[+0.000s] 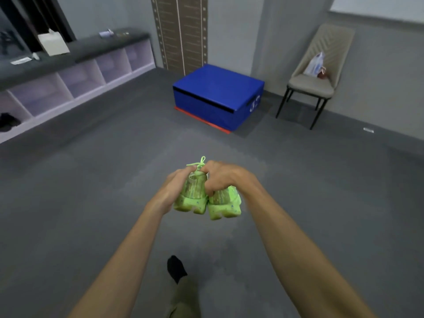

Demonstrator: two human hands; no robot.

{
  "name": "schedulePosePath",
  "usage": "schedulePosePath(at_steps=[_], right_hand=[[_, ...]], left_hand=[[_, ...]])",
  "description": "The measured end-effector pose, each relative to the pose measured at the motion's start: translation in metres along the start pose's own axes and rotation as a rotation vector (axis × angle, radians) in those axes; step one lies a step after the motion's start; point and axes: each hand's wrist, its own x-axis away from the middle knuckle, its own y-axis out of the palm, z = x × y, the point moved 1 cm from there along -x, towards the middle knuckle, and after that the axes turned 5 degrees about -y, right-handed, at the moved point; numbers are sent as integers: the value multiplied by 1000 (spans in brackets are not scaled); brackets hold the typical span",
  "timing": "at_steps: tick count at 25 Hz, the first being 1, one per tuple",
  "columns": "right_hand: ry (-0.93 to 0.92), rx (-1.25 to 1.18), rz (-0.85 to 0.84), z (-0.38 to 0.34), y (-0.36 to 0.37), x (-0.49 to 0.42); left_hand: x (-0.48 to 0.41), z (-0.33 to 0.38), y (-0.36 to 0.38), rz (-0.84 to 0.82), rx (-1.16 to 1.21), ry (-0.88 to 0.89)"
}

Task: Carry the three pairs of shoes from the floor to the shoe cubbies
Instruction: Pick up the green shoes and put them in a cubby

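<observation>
I hold a pair of neon green shoes in front of me above the grey floor, heels toward me. My left hand (pixel 175 188) grips the left green shoe (pixel 191 200). My right hand (pixel 221 177) grips the right green shoe (pixel 226 206). A green lace loop sticks up between my hands. The row of pale shoe cubbies (pixel 75 88) runs along the left wall under a dark grey top. A pair of black shoes (pixel 8 121) sits in the nearest cubby at the far left; the other visible cubbies look empty.
A blue padded box (pixel 218 95) on a red base stands ahead against the wall. A beige chair (pixel 319 72) with a bag on its seat is at the right. A white box (pixel 54 43) rests on the cubby top. My foot in a black sock (pixel 175 268) is below.
</observation>
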Motion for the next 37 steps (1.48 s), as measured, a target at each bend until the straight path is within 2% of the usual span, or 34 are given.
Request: schedulePosePath(at_steps=[7,12,22,25,31,37], right_hand=[[17,9,-23,11,-109,-148],[25,-55,62,30,-192,-242],[-72,-113,-12,121,-353,-466],[-121,-45,-41,144,-415,-531],[-194,24,-105,156,-501,-639],[-213,119,-150,143,-562,-763]], left_hand=[[-145,90,-49,-33,35,33],[-252,174,-78,-21,-5,48],[-494,299,-92,23,-64,18],[-559,346,-91,75,-7,35],[-670,398,-114,220,65,-22],[-786,435,-173,236,101,-98]])
